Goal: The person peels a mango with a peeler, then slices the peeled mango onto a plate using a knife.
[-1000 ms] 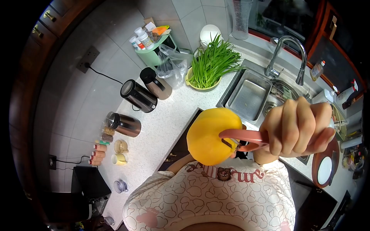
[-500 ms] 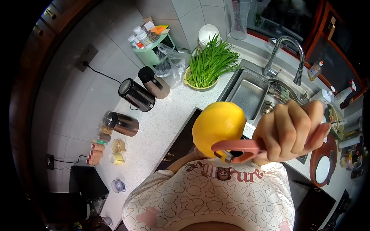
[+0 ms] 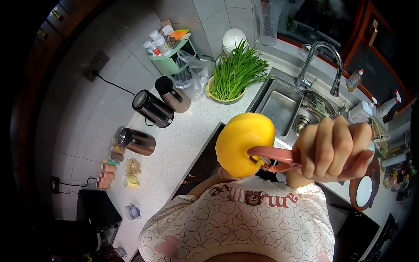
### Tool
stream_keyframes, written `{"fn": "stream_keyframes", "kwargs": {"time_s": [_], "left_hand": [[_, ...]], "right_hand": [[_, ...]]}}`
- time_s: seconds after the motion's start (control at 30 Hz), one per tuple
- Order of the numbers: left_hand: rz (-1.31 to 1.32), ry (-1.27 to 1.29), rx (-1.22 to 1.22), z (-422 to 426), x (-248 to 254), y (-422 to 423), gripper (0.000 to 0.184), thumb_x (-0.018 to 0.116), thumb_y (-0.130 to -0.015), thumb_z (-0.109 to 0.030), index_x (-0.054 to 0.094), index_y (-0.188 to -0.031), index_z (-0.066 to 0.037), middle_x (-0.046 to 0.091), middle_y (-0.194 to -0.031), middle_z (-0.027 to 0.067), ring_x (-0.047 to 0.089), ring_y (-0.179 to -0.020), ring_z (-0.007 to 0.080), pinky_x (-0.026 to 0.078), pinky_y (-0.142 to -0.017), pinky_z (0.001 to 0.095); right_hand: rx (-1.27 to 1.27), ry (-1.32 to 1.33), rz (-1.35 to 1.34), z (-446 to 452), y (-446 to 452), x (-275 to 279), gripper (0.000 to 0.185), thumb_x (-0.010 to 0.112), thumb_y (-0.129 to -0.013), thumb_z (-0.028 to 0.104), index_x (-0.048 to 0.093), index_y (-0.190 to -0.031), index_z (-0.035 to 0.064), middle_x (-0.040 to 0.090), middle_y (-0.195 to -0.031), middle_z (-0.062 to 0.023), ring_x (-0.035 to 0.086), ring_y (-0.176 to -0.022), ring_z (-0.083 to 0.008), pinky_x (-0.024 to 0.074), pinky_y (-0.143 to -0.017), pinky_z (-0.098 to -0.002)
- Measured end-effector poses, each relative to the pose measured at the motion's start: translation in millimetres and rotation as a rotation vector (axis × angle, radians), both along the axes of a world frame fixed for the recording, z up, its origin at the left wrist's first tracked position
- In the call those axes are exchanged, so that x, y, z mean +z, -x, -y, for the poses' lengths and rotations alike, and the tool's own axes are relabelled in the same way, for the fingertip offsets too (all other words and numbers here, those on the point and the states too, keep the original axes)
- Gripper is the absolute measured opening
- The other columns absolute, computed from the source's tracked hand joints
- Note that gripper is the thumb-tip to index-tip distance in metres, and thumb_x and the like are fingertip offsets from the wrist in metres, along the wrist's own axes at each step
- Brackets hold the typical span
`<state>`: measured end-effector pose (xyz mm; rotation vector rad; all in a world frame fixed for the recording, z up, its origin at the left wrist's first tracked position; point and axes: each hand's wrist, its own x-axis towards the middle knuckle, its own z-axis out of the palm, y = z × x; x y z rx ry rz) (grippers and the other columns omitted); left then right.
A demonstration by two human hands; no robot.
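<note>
Brown shiny metal jug point(image 3: 139, 142) stands left of the big round yellow fruit point(image 3: 242, 139). Under the fruit, the left hand point(image 3: 225, 175) is mostly hidden; I can't tell its grip. Pink peeler point(image 3: 277, 153) is at the fruit's right side; farther right, the right hand point(image 3: 334, 148) curls tight around its handle.

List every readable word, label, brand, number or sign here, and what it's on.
No text reads for certain.
Shirt: reddish letters on both sides of a bear, upside down and distorted; not safely quotable.
Bottles on green shelf: labels too small.
Window bottle, white jug: too small or blurred.
Peeler, fruit: no marking visible.
</note>
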<state>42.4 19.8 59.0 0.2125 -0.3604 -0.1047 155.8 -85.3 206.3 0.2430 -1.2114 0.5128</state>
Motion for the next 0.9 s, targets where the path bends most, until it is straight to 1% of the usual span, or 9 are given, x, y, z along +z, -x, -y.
{"fn": "stream_keyframes", "kwargs": {"time_s": [0.23, 0.63, 0.9], "left_hand": [[0.009, 0.011, -0.015, 2.9, -1.5, 0.1, 0.055, 0.056, -0.090, -0.042, 0.042, -0.134, -0.012, 0.044, -0.127, 0.0209, 0.060, -0.086, 0.0402, 0.052, -0.056, 0.0341], [0.002, 0.011, -0.040, 6.6, -1.1, -0.8, 0.055, 0.056, -0.090, -0.042, 0.041, -0.135, -0.013, 0.044, -0.128, 0.0198, 0.060, -0.087, 0.0406, 0.052, -0.058, 0.0347], [0.002, 0.005, -0.054, 8.0, -2.2, -1.7, 0.055, 0.057, -0.090, -0.041, 0.041, -0.135, -0.014, 0.043, -0.128, 0.0191, 0.060, -0.088, 0.0408, 0.052, -0.059, 0.0352]], "right_hand": [[0.023, 0.016, 0.026, -6.4, 3.0, 0.2, 0.029, 0.043, -0.098, 0.016, 0.031, -0.073, 0.0103, 0.041, -0.043, -0.0019, 0.035, -0.029, -0.0075, 0.0318, -0.024, -0.0200], [0.044, 0.038, 0.058, -5.7, -1.0, 1.1, 0.028, 0.043, -0.099, 0.016, 0.031, -0.075, 0.0100, 0.044, -0.043, -0.0013, 0.036, -0.028, -0.0073, 0.0328, -0.025, -0.0189], [0.082, 0.031, 0.072, -3.4, -2.3, 1.3, 0.027, 0.042, -0.099, 0.015, 0.031, -0.075, 0.0097, 0.044, -0.042, -0.0037, 0.036, -0.027, -0.0085, 0.0325, -0.025, -0.0195]]}}
